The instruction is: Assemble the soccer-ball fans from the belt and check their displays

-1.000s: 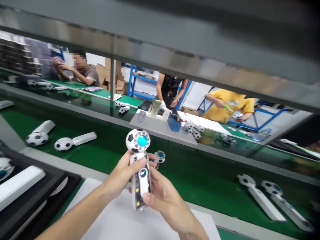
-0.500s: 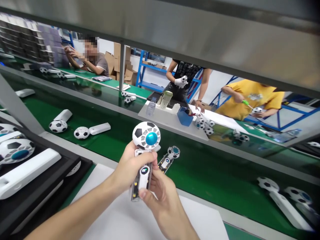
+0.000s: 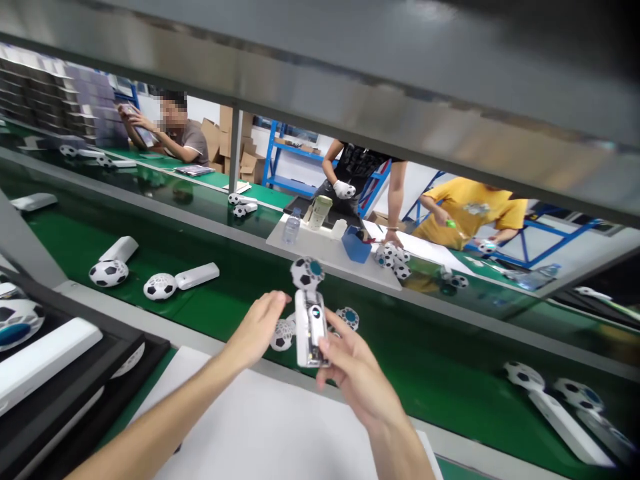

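Between finger and thumb, my right hand [image 3: 355,367] grips a handheld fan [image 3: 311,333] by the lower right side of its handle. Its head is a black-and-white football with a blue centre. The handle has a clear front with a small lit round display, which is too blurred to read. My left hand [image 3: 260,327] is just left of the handle, fingers stretched out, apart from it and holding nothing. Beyond the hands, a second football fan head [image 3: 283,335] and a blue-centred fan head [image 3: 349,319] lie on the green belt, partly hidden by the held fan.
Further fans lie on the belt at left [image 3: 160,287] and right [image 3: 570,427]. A black tray [image 3: 115,347] of fans is at my left, and white paper [image 3: 260,427] lies before me. A metal shelf [image 3: 320,60] hangs overhead. Three co-workers sit or stand across the line.
My left hand has let go of the fan and drawn away to the left. My right hand has carried the fan forward, over the belt. The camera view has shifted slightly.
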The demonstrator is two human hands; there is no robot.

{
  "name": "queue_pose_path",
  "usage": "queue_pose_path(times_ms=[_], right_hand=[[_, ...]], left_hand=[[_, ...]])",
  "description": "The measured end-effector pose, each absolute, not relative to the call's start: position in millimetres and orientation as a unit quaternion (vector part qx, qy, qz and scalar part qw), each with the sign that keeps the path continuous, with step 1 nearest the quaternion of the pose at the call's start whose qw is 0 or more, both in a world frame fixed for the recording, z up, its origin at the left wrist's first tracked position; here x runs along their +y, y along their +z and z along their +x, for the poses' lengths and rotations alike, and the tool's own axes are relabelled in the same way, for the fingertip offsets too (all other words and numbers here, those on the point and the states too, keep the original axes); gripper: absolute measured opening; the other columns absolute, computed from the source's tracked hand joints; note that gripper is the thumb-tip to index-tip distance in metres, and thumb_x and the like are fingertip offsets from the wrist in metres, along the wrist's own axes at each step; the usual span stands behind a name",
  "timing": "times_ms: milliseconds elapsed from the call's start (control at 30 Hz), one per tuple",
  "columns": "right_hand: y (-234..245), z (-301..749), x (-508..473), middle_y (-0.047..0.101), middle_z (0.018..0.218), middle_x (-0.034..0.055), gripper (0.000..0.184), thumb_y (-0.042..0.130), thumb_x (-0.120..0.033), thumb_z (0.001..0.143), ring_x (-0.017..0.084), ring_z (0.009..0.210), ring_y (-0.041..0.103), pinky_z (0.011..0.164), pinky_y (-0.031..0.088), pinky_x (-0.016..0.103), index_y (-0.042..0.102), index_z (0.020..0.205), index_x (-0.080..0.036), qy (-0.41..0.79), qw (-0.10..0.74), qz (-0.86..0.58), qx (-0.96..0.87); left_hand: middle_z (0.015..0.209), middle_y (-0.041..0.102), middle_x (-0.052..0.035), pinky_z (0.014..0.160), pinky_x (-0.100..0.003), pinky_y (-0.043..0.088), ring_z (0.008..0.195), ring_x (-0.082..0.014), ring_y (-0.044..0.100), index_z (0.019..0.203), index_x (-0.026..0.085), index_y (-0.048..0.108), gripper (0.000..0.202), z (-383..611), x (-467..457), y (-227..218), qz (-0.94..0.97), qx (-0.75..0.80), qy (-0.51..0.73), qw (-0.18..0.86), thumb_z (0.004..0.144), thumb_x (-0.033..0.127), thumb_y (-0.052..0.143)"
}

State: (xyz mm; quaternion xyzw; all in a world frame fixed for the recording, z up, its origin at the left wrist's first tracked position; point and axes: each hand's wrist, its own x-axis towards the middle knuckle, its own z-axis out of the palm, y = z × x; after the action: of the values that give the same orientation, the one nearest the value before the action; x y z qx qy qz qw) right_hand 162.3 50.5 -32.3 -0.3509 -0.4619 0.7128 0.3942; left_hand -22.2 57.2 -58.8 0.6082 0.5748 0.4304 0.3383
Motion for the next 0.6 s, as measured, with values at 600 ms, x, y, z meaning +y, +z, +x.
queue_pose_path(times_ms=[600], right_hand=[[-107, 305, 117, 0.066, 0.092, 0.0041, 0.029, 0.058, -0.036, 0.096, 0.014, 0.069, 0.063, 0.062, 0.055, 0.030, 0.060, 0.114, -0.013, 0.330, 0.423, -0.709, -0.459]], left_hand=[[0.119, 0.045, -0.0061, 0.072, -0.030, 0.046, 0.087, -0.0213, 0.060, 0.119, 0.031, 0.056, 0.038, -1, 48, -102, 0.740, 0.554, 0.221, 0.312, 0.082, 0.024, 0.052]])
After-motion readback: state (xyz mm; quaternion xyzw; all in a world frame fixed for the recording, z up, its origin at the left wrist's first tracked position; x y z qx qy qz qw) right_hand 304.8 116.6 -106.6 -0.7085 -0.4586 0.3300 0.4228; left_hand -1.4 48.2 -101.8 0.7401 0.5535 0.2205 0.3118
